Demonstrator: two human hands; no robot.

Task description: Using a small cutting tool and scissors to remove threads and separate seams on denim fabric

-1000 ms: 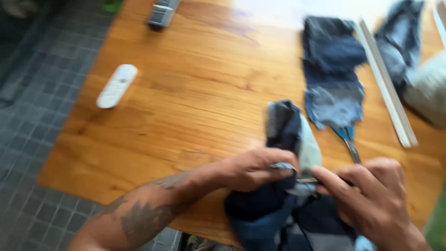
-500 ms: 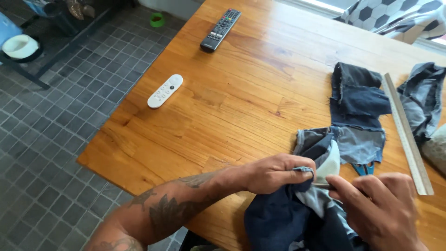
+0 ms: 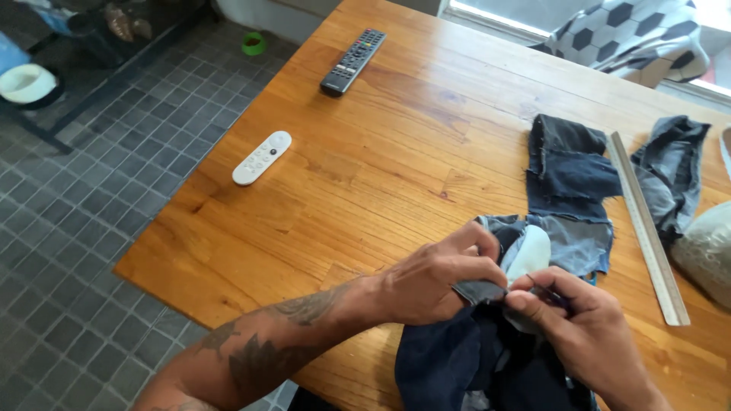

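Observation:
My left hand (image 3: 438,278) pinches the folded edge of a dark denim piece (image 3: 472,354) near the table's front edge. My right hand (image 3: 579,327) grips the same denim just to the right, thumb and forefinger pressed on something thin at the seam that I cannot make out. A pale lining (image 3: 531,251) shows between the hands. More denim pieces (image 3: 567,179) lie behind them on the wooden table (image 3: 365,190).
A metal ruler (image 3: 646,228) lies at the right beside another denim strip (image 3: 678,171) and a grey lump (image 3: 704,255). A white remote (image 3: 261,157) and a black remote (image 3: 353,61) lie at the left and back. Grey tiled floor (image 3: 91,228) lies beyond the table's left edge.
The view has pulled back and up, showing more of the table. Both hands keep hold of the denim, and the right fingers have closed in on the seam.

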